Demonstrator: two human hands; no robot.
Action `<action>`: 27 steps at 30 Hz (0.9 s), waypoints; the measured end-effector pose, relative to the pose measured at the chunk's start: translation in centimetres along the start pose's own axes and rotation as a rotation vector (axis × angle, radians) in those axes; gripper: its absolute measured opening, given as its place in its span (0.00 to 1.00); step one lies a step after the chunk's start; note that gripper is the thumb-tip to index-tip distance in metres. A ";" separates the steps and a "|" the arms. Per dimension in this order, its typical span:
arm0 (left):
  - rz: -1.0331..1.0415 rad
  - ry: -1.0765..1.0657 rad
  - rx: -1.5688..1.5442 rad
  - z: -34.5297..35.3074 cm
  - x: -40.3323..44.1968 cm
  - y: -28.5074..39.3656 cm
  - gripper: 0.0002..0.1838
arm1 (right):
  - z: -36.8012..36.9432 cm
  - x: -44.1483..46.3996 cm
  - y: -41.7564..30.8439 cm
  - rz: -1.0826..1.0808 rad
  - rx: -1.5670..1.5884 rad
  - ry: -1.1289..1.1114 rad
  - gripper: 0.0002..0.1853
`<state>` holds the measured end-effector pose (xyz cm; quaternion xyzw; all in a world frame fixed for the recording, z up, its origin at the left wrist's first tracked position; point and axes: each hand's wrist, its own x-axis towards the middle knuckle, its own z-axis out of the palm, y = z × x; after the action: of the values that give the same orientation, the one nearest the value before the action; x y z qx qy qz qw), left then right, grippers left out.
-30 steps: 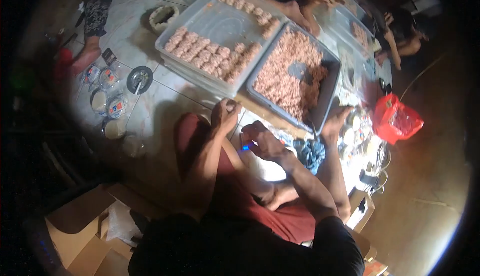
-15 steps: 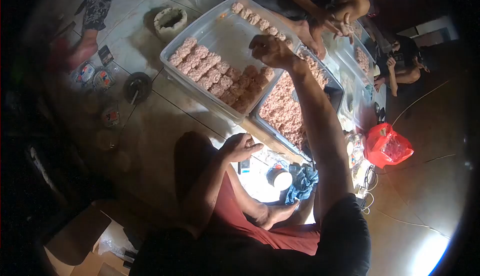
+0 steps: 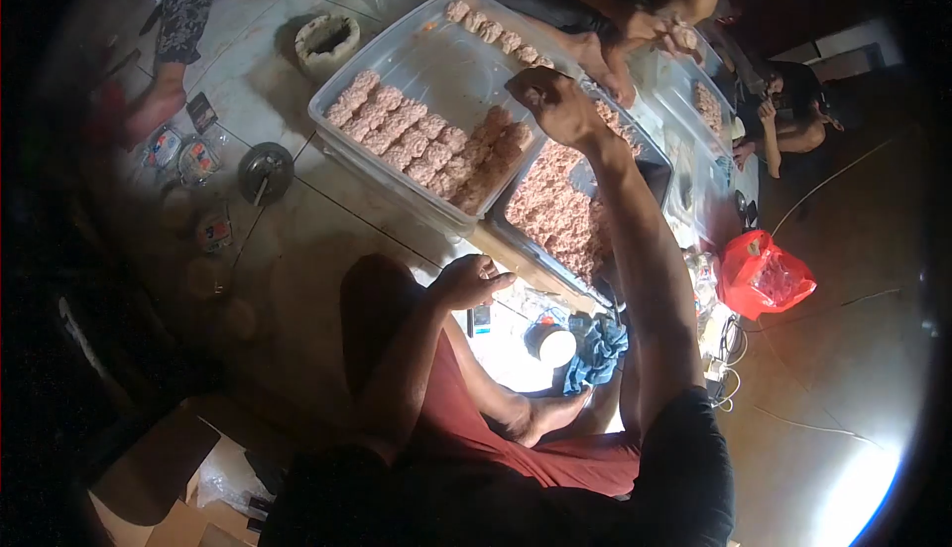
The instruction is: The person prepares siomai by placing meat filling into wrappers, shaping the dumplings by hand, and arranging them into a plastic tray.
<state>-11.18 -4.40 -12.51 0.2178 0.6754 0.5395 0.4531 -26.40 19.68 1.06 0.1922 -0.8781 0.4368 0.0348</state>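
My right hand reaches over the near right side of a clear plastic tub, fingers curled and palm turned down. What it holds, if anything, is hidden. In the tub, rows of pink minced-meat lumps fill the near side, and a single row of lumps lines the far edge. Below my right wrist lies a dark tray of loose minced meat. My left hand rests near my knee, apart from the tub, its fingers loosely curled around nothing visible.
A white cup and a blue cloth lie by my foot. A red plastic bag sits at right. A stone-like pot and a round dark dish are on the left floor. Other people sit beyond, near another tub.
My right hand has moved slightly right and down, toward the loose meat, with its fingers still curled. My left hand stays near my knee. A co-worker's spread fingers have drawn together.
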 end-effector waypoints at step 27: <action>1.058 -0.006 1.087 19.0 -0.5 -5.0 0.15 | 0.5 -33.5 -4.0 0.778 -0.282 0.763 0.10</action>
<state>6.09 3.68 -17.05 0.7070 0.6504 0.2756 -0.0356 6.03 27.38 -3.94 -0.3238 -0.8594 0.3343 0.2119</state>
